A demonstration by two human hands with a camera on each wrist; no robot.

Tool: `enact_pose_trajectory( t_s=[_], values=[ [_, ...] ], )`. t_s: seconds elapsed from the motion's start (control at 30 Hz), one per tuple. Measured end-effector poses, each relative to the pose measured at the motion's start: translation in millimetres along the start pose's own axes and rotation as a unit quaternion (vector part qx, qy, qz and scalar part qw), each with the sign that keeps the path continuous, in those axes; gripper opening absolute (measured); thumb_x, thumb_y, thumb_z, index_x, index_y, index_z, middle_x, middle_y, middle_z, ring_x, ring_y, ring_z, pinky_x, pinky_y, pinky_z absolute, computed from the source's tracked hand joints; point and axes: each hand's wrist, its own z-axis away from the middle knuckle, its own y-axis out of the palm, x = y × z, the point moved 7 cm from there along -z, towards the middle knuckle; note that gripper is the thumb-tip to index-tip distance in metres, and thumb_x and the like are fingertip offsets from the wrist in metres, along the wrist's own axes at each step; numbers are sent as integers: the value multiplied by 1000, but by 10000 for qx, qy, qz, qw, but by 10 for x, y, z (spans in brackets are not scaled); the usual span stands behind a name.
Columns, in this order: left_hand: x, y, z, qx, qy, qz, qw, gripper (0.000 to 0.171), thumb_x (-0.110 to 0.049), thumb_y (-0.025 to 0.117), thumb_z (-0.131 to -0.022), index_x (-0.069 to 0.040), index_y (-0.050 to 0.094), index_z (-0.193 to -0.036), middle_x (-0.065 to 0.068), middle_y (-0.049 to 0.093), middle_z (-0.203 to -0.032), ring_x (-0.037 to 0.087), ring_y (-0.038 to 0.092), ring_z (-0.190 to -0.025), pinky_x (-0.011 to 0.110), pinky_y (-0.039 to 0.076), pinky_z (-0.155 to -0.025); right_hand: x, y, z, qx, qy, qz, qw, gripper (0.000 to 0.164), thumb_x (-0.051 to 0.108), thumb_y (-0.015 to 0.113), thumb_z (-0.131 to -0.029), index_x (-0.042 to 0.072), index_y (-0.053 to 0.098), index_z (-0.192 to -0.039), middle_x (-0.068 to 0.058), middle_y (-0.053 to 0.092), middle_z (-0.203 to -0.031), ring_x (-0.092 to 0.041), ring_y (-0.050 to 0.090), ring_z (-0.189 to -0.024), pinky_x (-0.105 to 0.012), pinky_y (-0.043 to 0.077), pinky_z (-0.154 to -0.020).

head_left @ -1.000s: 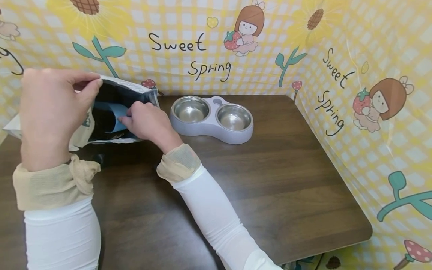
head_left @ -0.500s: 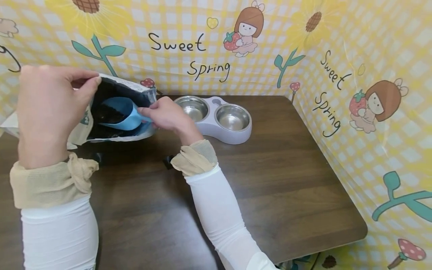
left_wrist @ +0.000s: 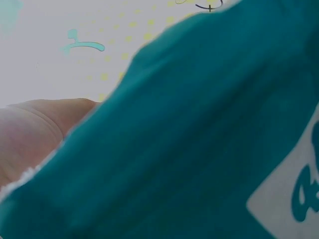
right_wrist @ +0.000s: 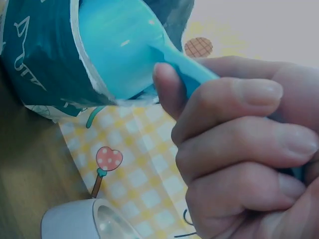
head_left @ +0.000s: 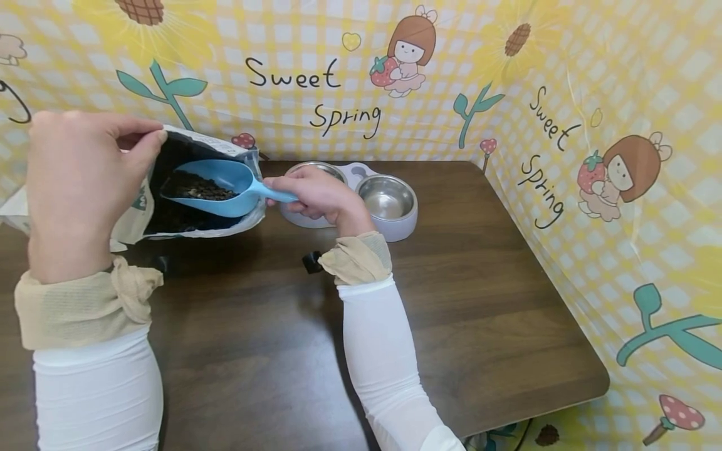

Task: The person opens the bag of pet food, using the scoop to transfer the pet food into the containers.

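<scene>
Right hand [head_left: 317, 192] grips scoop [head_left: 241, 181] at mouth of bag [head_left: 134, 227]; left hand [head_left: 84, 181] pinches its rim. Scoop light, stiff, I'd judge; handle's the hold.

Worktop [head_left: 479, 313] before you: dark brown, wood-grained, right-hand corners rounded, pale sheen on the stretch nearest you. Toward its far edge stands a lilac double feeder [head_left: 397, 230], upright, two round metal bowls [head_left: 386, 198] side by side, your left one partly hidden. Whether your bag [right_wrist: 50, 55] touches wood: cannot tell.
</scene>
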Motion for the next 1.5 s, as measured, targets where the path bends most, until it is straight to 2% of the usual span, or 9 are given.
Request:
enact_pose_trajectory(
  t_s=[0.13,0.2,0.27,0.47,0.67,0.93,1.13,1.27,1.5],
  values=[
    [-13,-1,3,23,8,-40,10000,34,-21,57,-97,5,77,-103,31,74,-84,44,65,-71,37,43,-56,-32,-25,1,119,8,-143,9998,36,31,57,-100,0,71,-87,4,37,-44,-11,23,-38,-21,19,-35],
    [-23,-4,4,5,51,-70,10000,34,-22,57,-97,5,77,-103,32,73,-83,45,64,-71,52,46,-63,-36,-39,6,156,-28,-202,9997,36,31,57,-100,-1,71,-89,5,36,-44,-11,22,-38,-21,18,-35],
    [-28,-6,6,-5,73,-80,9999,34,-22,57,-98,5,77,-104,32,73,-83,46,64,-72,58,46,-71,-36,-66,25,149,-61,-266,9995,38,31,58,-99,-4,69,-91,6,35,-43,-10,21,-38,-21,17,-35],
    [-10,-6,11,-7,35,-54,10000,34,-22,57,-98,5,77,-104,32,73,-86,47,65,-74,59,47,-73,-6,-188,153,131,-207,-381,9990,39,30,59,-99,-6,70,-91,7,33,-43,-10,20,-39,-21,16,-35],
    [22,-34,15,-88,66,-76,9999,33,-20,58,-97,7,77,-102,32,73,-87,48,64,-75,58,46,-78,4,-355,343,138,-333,-187,9992,39,30,58,-99,-6,70,-92,7,32,-44,-10,22,-38,-20,17,-35],
    [51,-48,11,-266,176,-57,9995,31,-20,60,-94,5,79,-98,30,74,-85,47,64,-73,59,44,-71,-126,-802,670,47,-381,-262,9989,37,25,55,-100,-6,71,-91,8,36,-41,-8,26,-34,-18,22,-32],
    [23,-58,12,-416,319,-4,9986,30,-18,60,-93,4,79,-95,29,74,-80,47,64,-68,58,43,-67,-400,-1324,900,-627,115,-192,9978,39,32,58,-99,-3,68,-87,8,39,-42,-7,27,-35,-17,22,-33],
    [-5,-39,11,-307,271,13,9992,31,-19,59,-94,5,79,-97,30,74,-82,46,64,-68,58,45,-68,-574,-1629,1016,-1228,618,-79,9905,43,38,61,-97,-4,68,-92,8,40,-42,-7,27,-36,-17,21,-33],
    [-39,-26,8,-276,275,51,9992,30,-19,59,-95,5,79,-98,29,74,-82,47,64,-68,59,45,-68,-613,-1816,1003,-1559,956,297,9827,40,34,55,-97,-3,69,-101,8,40,-43,-7,27,-38,-19,22,-35]
  ],
)
